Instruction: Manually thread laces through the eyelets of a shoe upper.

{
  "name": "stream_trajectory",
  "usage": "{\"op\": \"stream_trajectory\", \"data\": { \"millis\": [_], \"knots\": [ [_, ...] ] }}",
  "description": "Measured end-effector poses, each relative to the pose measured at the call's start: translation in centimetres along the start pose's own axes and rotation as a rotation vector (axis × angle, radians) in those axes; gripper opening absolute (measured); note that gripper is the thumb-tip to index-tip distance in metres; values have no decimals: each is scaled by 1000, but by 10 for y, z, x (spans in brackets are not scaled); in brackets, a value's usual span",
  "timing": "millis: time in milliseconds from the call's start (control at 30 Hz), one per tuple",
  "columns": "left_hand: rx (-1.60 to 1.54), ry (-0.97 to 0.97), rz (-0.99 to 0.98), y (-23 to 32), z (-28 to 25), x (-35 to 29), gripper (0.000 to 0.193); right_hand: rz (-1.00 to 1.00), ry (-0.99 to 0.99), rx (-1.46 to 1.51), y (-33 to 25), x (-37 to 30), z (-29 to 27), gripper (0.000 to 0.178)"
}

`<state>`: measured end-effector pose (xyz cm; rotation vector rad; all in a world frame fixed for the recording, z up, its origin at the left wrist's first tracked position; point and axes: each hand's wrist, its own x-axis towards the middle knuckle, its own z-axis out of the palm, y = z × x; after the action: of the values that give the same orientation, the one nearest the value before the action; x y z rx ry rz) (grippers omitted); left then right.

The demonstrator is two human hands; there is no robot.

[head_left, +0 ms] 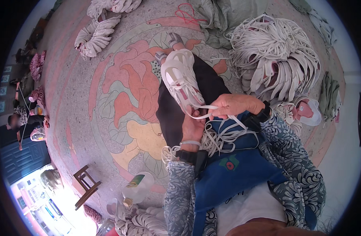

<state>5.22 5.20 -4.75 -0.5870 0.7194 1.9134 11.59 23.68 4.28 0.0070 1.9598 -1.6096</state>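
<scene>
Two hands meet over a white shoe upper (180, 80) that lies on the person's dark-trousered lap, near the middle of the view. Far to the left, other people sit at the edge of the floor, and a fan of white uppers (96, 35) lies on the patterned terrazzo floor (121, 94). Lower left stands a small wooden stool (86, 185), with a clear plastic bottle (138, 188) just beside it. The left hand (193, 128) sits under the heel end of the shoe upper, its fingers mostly hidden, so its grip is hard to judge; it seems to be propping the upper from below. The right hand (235, 105) is closed, pinching a flat white lace (200, 115) that runs from the upper's eyelets. More loose laces (223, 137) rest on the blue apron (231, 173) below both hands. To the right, a big heap of white laces and uppers (277, 55) covers the floor.
</scene>
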Motion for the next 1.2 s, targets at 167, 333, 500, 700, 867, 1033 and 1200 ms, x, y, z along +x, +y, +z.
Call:
{"op": "stream_trajectory", "data": {
  "millis": [167,333,500,700,867,1033,1200],
  "knots": [
    [68,31,166,-6,8,8,20,-42,18,48,0,-1,-5,26],
    [66,40,209,4,11,14,24,-14,227,172,-20,-6,-14,24],
    [424,-86,-56,18,-1,-17,52,2,157,226,-22,-16,-2,22],
    [343,-93,-17,40,38,-29,50,-365,-79,-58,-19,-1,38,21],
    [228,-220,88,43,21,-9,34,-306,-223,-570,-13,15,50,17],
    [734,-57,206,27,32,-38,32,-98,441,-134,1,21,1,20],
    [933,-172,263,18,31,-45,34,-249,938,-450,11,77,5,21]
  ]
}}
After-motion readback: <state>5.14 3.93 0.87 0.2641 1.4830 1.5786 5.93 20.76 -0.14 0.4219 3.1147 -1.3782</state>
